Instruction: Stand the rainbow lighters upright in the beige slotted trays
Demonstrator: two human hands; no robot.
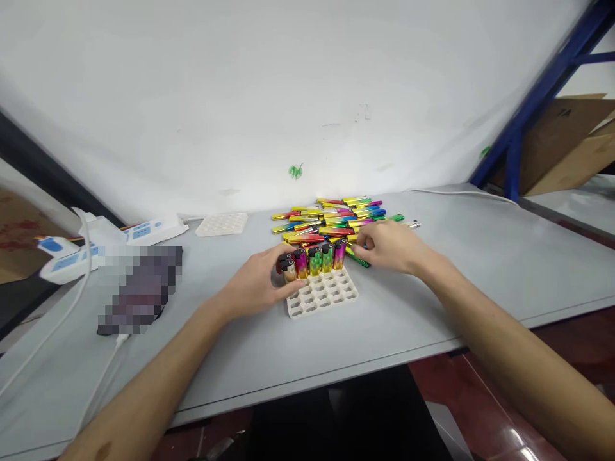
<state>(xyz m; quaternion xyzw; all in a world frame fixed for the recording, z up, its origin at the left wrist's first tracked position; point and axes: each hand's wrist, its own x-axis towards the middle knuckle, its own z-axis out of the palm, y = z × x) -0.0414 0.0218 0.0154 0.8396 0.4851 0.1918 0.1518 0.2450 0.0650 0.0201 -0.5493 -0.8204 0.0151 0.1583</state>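
A white tray (pixel 323 299) with rows of slots lies on the grey table. Several shiny lighters with black tops stand upright in its back part, among them a green lighter (pixel 314 262) and a purple one (pixel 339 255). My left hand (pixel 257 282) curls round the tray's left end, thumb at the front and fingers behind the leftmost lighters. My right hand (pixel 389 246) is closed in a pinch at a green lighter (pixel 360 258) lying right of the standing ones; its fingertips partly hide the contact. Behind is a loose pile of colourful lighters (pixel 334 221).
Another white tray (pixel 221 224) lies near the wall. At the left are a power strip (pixel 144 232), white cables and a dark pixelated object (pixel 144 291). A blue metal frame (pixel 514 157) and cardboard (pixel 552 144) stand at the right.
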